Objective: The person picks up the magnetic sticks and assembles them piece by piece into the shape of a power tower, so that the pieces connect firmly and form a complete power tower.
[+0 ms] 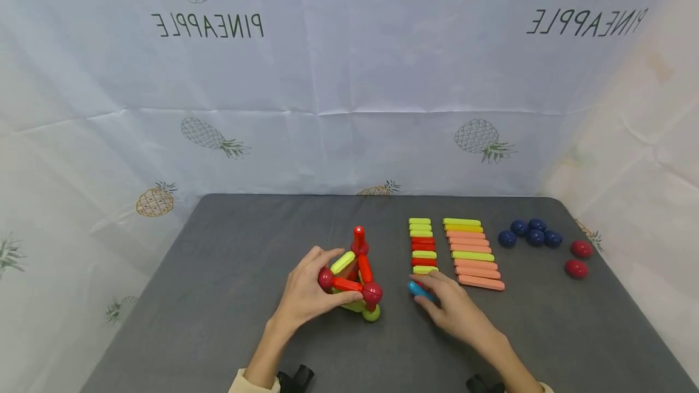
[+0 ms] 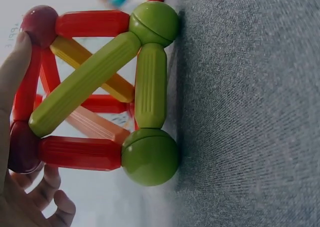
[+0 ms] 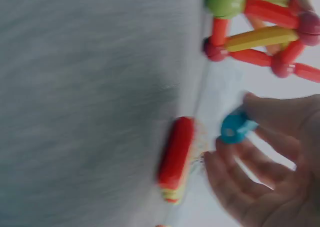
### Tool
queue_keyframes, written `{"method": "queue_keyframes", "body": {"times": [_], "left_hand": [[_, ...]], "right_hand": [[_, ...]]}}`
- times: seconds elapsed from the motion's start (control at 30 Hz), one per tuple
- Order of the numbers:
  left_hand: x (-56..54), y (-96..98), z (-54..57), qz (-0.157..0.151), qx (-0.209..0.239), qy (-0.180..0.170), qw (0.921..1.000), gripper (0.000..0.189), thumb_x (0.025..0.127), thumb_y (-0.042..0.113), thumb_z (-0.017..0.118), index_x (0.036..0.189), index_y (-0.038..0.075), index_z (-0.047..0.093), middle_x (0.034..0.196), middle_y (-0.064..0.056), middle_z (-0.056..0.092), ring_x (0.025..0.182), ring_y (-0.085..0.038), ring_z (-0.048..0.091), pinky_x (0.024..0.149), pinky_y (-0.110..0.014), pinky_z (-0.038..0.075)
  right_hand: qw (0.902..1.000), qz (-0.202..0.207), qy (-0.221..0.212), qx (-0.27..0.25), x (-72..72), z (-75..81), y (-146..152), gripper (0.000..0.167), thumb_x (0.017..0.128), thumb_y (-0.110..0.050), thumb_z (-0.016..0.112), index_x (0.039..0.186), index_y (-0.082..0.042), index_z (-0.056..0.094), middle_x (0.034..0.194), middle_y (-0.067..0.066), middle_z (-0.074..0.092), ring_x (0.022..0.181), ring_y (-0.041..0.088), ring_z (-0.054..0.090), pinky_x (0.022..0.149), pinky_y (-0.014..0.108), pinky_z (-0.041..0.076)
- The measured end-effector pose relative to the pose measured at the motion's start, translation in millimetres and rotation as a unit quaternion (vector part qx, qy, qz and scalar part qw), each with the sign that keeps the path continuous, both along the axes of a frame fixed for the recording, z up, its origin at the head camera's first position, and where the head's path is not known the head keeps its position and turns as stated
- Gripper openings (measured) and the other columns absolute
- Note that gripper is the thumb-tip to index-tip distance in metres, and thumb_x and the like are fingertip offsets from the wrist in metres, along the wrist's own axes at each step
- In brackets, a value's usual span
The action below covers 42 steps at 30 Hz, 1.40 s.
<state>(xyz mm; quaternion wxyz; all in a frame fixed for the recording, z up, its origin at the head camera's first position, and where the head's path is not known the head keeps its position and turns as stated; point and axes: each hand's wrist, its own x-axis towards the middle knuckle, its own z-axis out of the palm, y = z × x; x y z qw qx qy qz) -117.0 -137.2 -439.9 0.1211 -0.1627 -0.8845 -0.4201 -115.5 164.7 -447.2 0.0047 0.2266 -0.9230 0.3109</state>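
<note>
My left hand grips a small building-toy frame of coloured rods and balls, thumb on one red top ball and fingers on the other side. In the left wrist view two green balls form its base on the table, with red rods rising to dark red balls and a yellow-green rod slanting across. One red rod stands up from the back ball. To the right, my right hand pinches a blue rod between thumb and fingers, above the table and apart from the frame.
Two columns of loose rods lie right of the frame: green and red ones nearer it, mostly orange ones beyond. Several dark blue balls and two red balls sit farther right on the grey table. A printed cloth hangs behind.
</note>
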Motion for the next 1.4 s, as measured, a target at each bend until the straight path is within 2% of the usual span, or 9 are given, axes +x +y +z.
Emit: {"method": "queue_keyframes", "body": {"times": [0.07, 0.17, 0.3, 0.4, 0.53, 0.8, 1.07, 1.27, 1.4], "left_hand": [[-0.2, 0.8, 0.3, 0.000, 0.000, -0.002, 1.0000, 0.073, 0.067, 0.047, 0.094, 0.129, 0.017, 0.069, 0.089, 0.007, 0.051, 0.067, -0.002, 0.047, 0.050, -0.018, 0.040], [-1.1, 1.7, 1.0, 0.000, -0.004, 0.002, 1.0000, 0.071, 0.068, 0.047, 0.094, 0.127, 0.018, 0.070, 0.089, 0.008, 0.051, 0.067, -0.002, 0.047, 0.050, -0.018, 0.040], [-2.0, 3.5, 1.5, 0.006, -0.013, 0.012, 0.9998, 0.070, 0.067, 0.046, 0.095, 0.125, 0.017, 0.070, 0.087, 0.008, 0.051, 0.066, -0.002, 0.045, 0.050, -0.018, 0.039], [-2.1, 5.3, 1.5, 0.013, -0.016, 0.014, 0.9997, 0.070, 0.066, 0.045, 0.095, 0.125, 0.016, 0.071, 0.087, 0.007, 0.052, 0.068, -0.002, 0.046, 0.051, -0.018, 0.041], [-1.5, 7.9, 1.6, 0.023, -0.018, 0.008, 0.9995, 0.070, 0.066, 0.046, 0.095, 0.125, 0.018, 0.070, 0.088, 0.007, 0.055, 0.070, -0.003, 0.047, 0.052, -0.018, 0.043], [-0.2, 9.4, 1.6, 0.032, -0.014, 0.002, 0.9994, 0.069, 0.067, 0.044, 0.095, 0.126, 0.018, 0.070, 0.089, 0.007, 0.056, 0.071, -0.003, 0.050, 0.054, -0.018, 0.047], [0.4, 11.8, 2.7, 0.043, -0.020, 0.006, 0.9988, 0.068, 0.066, 0.044, 0.095, 0.125, 0.019, 0.071, 0.087, 0.007, 0.055, 0.069, -0.003, 0.048, 0.052, -0.018, 0.045], [-0.6, 14.4, 1.4, 0.061, -0.020, 0.012, 0.9979, 0.069, 0.069, 0.052, 0.091, 0.125, 0.018, 0.070, 0.086, 0.007, 0.056, 0.067, -0.002, 0.047, 0.052, -0.018, 0.044], [-2.2, 7.8, -0.6, 0.030, 0.004, 0.014, 0.9994, 0.069, 0.074, 0.047, 0.089, 0.130, 0.015, 0.067, 0.085, 0.005, 0.056, 0.068, -0.003, 0.048, 0.052, -0.021, 0.044]], "right_hand": [[0.9971, -0.012, 0.026, -0.071, -1.2, 7.9, -5.6, 0.035, 0.090, -0.007, 0.077, 0.124, -0.008, 0.069, 0.099, -0.004, 0.065, 0.084, 0.002, 0.055, 0.072, 0.021, 0.054], [0.9826, -0.016, 0.048, -0.179, -2.7, 24.8, -17.0, 0.033, 0.089, -0.004, 0.077, 0.120, -0.009, 0.067, 0.100, -0.002, 0.067, 0.087, 0.002, 0.061, 0.077, 0.022, 0.058], [0.9652, 0.014, 0.055, -0.255, -2.7, 44.8, -34.0, 0.033, 0.090, -0.005, 0.076, 0.120, -0.009, 0.063, 0.104, 0.002, 0.070, 0.094, 0.004, 0.068, 0.084, 0.023, 0.060], [0.9641, 0.044, 0.055, -0.256, -1.4, 53.2, -45.4, 0.033, 0.091, -0.007, 0.076, 0.120, -0.012, 0.063, 0.104, 0.003, 0.072, 0.093, 0.005, 0.069, 0.084, 0.026, 0.060], [0.9668, 0.064, 0.035, -0.245, 0.6, 54.7, -55.2, 0.031, 0.091, -0.010, 0.077, 0.118, -0.014, 0.063, 0.102, 0.000, 0.073, 0.091, 0.005, 0.070, 0.083, 0.031, 0.061], [0.9703, 0.073, 0.007, -0.231, 3.4, 48.6, -59.0, 0.033, 0.089, -0.013, 0.080, 0.117, -0.013, 0.063, 0.102, -0.003, 0.071, 0.088, 0.005, 0.069, 0.083, 0.026, 0.060], [0.9738, 0.083, 0.015, -0.211, 2.8, 47.9, -61.6, 0.040, 0.082, -0.004, 0.083, 0.117, -0.007, 0.063, 0.102, 0.002, 0.074, 0.086, 0.006, 0.070, 0.080, 0.030, 0.062], [0.9754, 0.066, 0.026, -0.209, -3.7, 40.5, -64.6, 0.041, 0.081, -0.002, 0.084, 0.117, -0.006, 0.065, 0.099, 0.003, 0.076, 0.090, 0.012, 0.072, 0.081, 0.033, 0.062], [0.9735, 0.053, 0.016, -0.222, -9.4, 35.7, -62.7, 0.039, 0.082, -0.003, 0.083, 0.118, -0.007, 0.067, 0.100, 0.002, 0.076, 0.091, 0.016, 0.072, 0.082, 0.039, 0.063]]}}
